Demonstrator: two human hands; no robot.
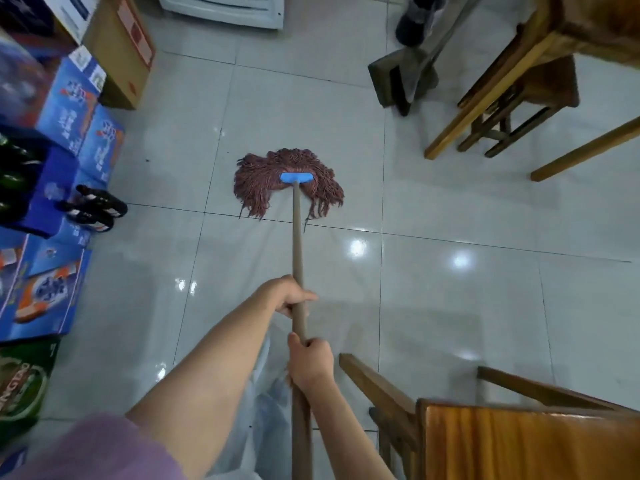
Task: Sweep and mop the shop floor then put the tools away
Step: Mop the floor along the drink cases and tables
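The floor (450,209) you stand on is pale glossy tile with dark grout lines and bright light spots reflected to the right of the mop handle. The mop (289,181) is your landmark: its reddish-brown string head lies spread flat on the tile, just beyond a grout line, clamped in a blue bar, and its wooden handle (296,244) runs straight back toward you.

Left of the mop, stacked blue boxes (69,133) line the wall, with a brown carton (121,53) behind them and a green case (24,379) nearer you. Right of and beyond the mop stands a wooden desk (519,74) with a stool (519,112) tucked under it, and a darker bench (398,81) beside that. Right of the handle and close to you is a wooden chair (502,438).

Two dark bottles (93,206) lie on their sides at the foot of the boxes, left of the mop head.

Your hands both grip the handle. Your left hand (287,296) wraps it farther down toward the head; your right hand (310,362) is curled round it just behind, nearer your body. A pale plastic bag (266,410) shows under your forearms.
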